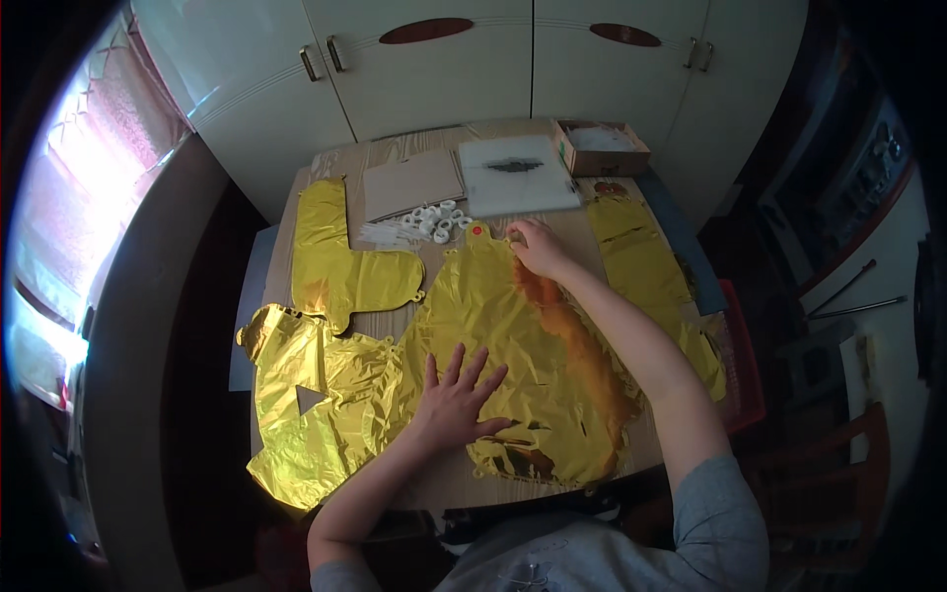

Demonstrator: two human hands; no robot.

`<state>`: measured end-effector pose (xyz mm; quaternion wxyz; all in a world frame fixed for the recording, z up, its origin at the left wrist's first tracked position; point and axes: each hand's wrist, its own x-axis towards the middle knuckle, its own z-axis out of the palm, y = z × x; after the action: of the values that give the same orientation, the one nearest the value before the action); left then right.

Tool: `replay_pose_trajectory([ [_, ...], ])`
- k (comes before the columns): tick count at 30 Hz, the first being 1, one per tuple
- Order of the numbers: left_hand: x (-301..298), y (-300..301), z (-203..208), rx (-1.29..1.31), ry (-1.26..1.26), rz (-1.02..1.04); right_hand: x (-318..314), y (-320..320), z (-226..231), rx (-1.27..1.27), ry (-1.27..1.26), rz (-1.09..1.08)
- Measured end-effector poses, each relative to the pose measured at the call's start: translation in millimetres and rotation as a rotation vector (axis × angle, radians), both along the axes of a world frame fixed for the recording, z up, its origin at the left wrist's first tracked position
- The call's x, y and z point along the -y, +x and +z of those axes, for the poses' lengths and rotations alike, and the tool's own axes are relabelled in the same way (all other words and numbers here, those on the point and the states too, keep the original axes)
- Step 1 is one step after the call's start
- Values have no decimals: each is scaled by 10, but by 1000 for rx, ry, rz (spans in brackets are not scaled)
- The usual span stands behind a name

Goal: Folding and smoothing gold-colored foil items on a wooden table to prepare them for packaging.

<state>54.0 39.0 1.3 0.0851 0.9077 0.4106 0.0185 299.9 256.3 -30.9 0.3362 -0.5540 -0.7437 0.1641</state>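
Observation:
A large flat gold foil balloon (493, 335) covers the middle of the table, with a red dot near its top edge. My left hand (456, 405) lies on it with fingers spread. At the balloon's top right edge, my right hand (539, 247) has its fingertips pinched on the foil. Left of it lies another gold foil balloon (281, 370) with a small triangular opening. Above that one is an L-shaped gold foil balloon (326, 252). At the right, partly behind my right forearm, lies one more gold foil balloon (636, 247).
White rings (431, 219) are piled beside clear straws (387, 233) beyond the balloons. Behind them lie a cardboard sheet (409, 185) and a white pad (513, 197). A cardboard box (604, 163) stands at the back right, against white cabinets (434, 84). A red tray (742, 345) sits right of the table.

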Motion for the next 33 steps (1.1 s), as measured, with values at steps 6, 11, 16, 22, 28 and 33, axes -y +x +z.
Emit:
replay_pose_trajectory([
  [6, -16, -22, -32, 13, 13, -5, 500, 209, 191, 104, -94, 93],
  [11, -61, -14, -43, 11, 25, -15, 858, 323, 26, 140, -34, 214],
  [16, -74, -23, -28, 11, 25, -8, 976, 334, -1, 153, -3, 215],
  [22, -73, -92, 26, 27, 5, 29, 1014, 123, 112, 157, 89, 253],
  [28, -721, -651, -8, 62, 109, 258, 827, -668, 458, 339, 191, 459],
  [33, -1561, -1468, -129, 377, 179, 477, 494, -1626, 418, 478, 163, 615],
])
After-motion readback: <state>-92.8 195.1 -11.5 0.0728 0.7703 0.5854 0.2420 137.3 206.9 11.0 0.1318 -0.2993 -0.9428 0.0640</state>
